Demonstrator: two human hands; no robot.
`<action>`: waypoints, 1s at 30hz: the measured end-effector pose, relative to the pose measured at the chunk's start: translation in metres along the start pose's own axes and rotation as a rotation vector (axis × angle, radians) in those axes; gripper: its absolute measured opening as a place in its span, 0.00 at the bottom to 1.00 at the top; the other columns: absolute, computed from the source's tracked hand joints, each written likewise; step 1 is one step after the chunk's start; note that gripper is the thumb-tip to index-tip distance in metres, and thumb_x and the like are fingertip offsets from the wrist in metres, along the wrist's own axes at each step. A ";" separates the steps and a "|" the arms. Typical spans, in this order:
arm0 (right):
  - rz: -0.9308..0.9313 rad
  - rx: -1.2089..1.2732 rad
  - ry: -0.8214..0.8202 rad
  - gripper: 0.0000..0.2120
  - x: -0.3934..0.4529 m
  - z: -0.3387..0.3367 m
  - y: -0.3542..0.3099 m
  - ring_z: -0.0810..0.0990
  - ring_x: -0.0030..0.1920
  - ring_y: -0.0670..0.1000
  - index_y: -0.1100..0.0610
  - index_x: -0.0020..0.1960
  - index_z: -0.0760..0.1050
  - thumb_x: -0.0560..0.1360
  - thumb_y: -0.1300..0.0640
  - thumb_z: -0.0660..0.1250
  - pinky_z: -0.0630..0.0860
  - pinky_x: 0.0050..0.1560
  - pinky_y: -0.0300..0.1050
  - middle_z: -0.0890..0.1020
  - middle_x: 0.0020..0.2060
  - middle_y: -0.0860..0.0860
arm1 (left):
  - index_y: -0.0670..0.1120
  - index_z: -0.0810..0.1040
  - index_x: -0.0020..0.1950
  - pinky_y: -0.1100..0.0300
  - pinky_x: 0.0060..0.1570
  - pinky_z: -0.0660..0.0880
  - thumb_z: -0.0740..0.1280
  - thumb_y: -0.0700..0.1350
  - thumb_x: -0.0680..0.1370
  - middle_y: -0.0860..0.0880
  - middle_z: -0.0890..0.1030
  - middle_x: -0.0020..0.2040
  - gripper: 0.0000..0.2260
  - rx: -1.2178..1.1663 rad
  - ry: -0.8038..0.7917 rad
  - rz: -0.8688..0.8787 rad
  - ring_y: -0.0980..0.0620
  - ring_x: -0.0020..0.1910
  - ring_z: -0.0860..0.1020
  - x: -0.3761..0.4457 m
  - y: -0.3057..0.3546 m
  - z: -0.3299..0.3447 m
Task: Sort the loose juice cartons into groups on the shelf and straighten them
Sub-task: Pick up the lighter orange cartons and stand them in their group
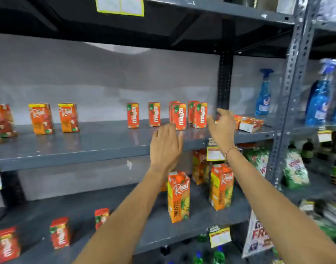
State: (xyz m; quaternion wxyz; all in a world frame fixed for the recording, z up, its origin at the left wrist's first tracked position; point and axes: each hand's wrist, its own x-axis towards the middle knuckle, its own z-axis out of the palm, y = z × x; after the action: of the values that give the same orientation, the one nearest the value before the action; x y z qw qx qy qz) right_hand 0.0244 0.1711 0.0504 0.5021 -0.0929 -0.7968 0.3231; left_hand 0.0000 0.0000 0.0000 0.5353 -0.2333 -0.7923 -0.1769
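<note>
1. Grey shelf point(98, 141) spanning the view at chest height, carrying small juice cartons along its back edge; second shelf point(148, 231) running below it.
2. Spray bottles point(263, 92), blue, standing upright in the bay to the right, beyond the slotted post point(295, 77).
3. Tall Real cartons point(178, 197) standing upright on the lower shelf, right of centre, spaced apart.
4. Left hand point(166, 145) hovering flat over the upper shelf's front, palm down, fingers spread wide, holding nothing, fingertips reaching just short of the Maaza cartons.
5. Right hand point(221, 126) raised beside the rightmost Maaza pair, fingers loosely open and curling; blurred, so cannot tell whether touching a carton.
6. Two Real small cartons point(41, 118) standing upright on the upper shelf's left, slightly apart, with more at the far left edge.
7. Maaza cartons point(179, 116) standing upright in a loose row at centre right: two singles well apart, then two doubled-up pairs near each other.
8. Fallen cartons point(249, 123) lying on their sides at the upper shelf's right end, just past the right hand.
9. Small red cartons point(60, 233) scattered upright on the lower shelf's left.
</note>
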 end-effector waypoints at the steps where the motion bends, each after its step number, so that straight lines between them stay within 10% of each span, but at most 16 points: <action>1: 0.060 -0.001 0.016 0.26 0.009 -0.004 0.015 0.78 0.53 0.63 0.65 0.51 0.79 0.69 0.41 0.63 0.71 0.53 0.48 0.81 0.49 0.63 | 0.42 0.77 0.50 0.52 0.45 0.74 0.54 0.49 0.80 0.44 0.80 0.45 0.16 0.008 -0.049 0.012 0.43 0.44 0.79 0.000 0.008 0.006; 7: 0.421 0.049 -0.239 0.31 0.043 -0.025 0.069 0.78 0.57 0.56 0.61 0.56 0.78 0.65 0.38 0.72 0.74 0.56 0.49 0.81 0.55 0.56 | 0.45 0.77 0.53 0.51 0.51 0.75 0.51 0.51 0.81 0.47 0.81 0.51 0.17 0.143 -0.189 -0.007 0.47 0.49 0.79 -0.013 0.026 0.035; 15: 0.443 0.028 -0.417 0.29 0.068 -0.026 0.085 0.74 0.42 0.50 0.60 0.55 0.75 0.64 0.41 0.74 0.67 0.34 0.39 0.78 0.46 0.53 | 0.45 0.77 0.54 0.51 0.55 0.74 0.53 0.51 0.81 0.47 0.81 0.52 0.16 0.253 -0.135 0.058 0.47 0.51 0.79 -0.021 0.021 0.047; 23: 0.518 -0.108 -0.674 0.24 0.089 -0.032 0.080 0.66 0.27 0.47 0.56 0.34 0.71 0.64 0.36 0.72 0.63 0.27 0.37 0.72 0.28 0.51 | 0.46 0.78 0.54 0.52 0.55 0.74 0.54 0.53 0.80 0.48 0.81 0.52 0.16 0.280 -0.100 0.047 0.48 0.51 0.80 -0.023 0.019 0.053; 30: 0.501 -0.126 -0.641 0.32 0.094 -0.026 0.074 0.70 0.37 0.49 0.59 0.54 0.73 0.63 0.36 0.73 0.68 0.37 0.41 0.74 0.39 0.52 | 0.46 0.79 0.53 0.53 0.55 0.75 0.54 0.53 0.80 0.48 0.82 0.52 0.17 0.306 -0.068 0.075 0.47 0.51 0.81 -0.022 0.019 0.053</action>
State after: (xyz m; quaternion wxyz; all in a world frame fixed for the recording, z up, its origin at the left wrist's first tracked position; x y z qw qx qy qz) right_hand -0.0114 0.2838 0.0819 0.1277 -0.2092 -0.8839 0.3982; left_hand -0.0235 0.0400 -0.0390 0.5436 -0.1843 -0.8185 -0.0260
